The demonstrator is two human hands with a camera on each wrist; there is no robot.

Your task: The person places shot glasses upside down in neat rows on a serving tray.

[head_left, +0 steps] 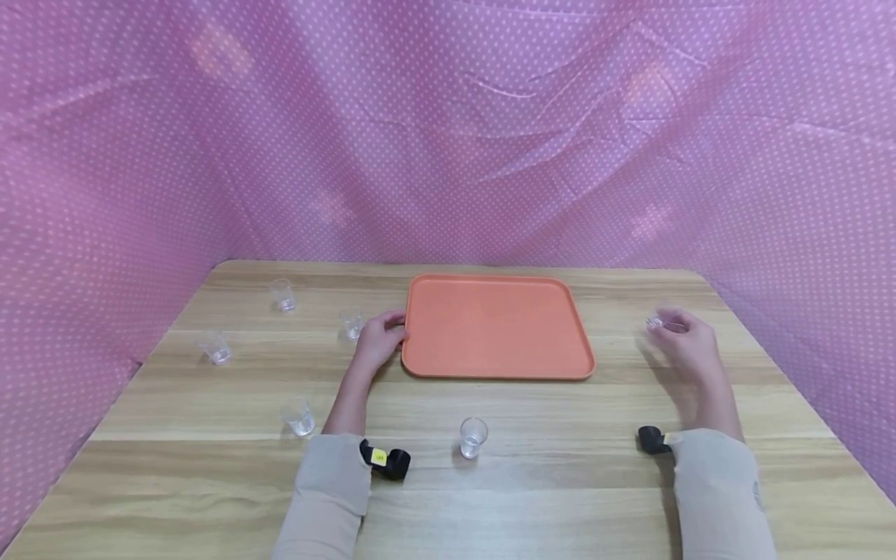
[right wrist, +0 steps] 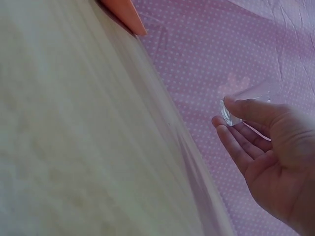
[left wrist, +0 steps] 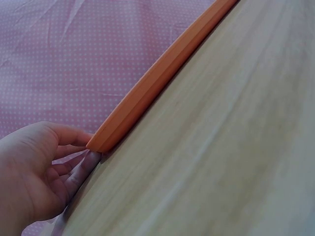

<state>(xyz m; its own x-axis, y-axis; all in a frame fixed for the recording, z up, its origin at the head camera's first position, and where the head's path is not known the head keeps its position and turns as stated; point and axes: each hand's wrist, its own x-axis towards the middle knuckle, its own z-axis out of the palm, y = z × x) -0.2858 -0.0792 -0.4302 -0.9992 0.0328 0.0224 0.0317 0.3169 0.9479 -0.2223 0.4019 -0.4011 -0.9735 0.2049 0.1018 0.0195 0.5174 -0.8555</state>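
An orange tray [head_left: 498, 327] lies flat on the table, bare on top. At its left edge my left hand [head_left: 380, 339] pinches the rim; in the left wrist view the thumb is against the rim's upper side and fingertips are at its underside. Off to the right of the tray, my right hand [head_left: 689, 342] holds a small clear glass [right wrist: 251, 96] between thumb and fingers, above the table. That glass is tipped on its side, its thick base pointing toward the tray. Just left of my left hand stands another clear glass [head_left: 352, 323].
More clear glasses stand upright on the wooden table [head_left: 560, 467]: one [head_left: 473, 437] in front of the tray, one [head_left: 299, 418] beside my left forearm, others [head_left: 283, 295] [head_left: 217, 349] farther left. Pink dotted cloth [head_left: 448, 155] hangs around the table's back and sides.
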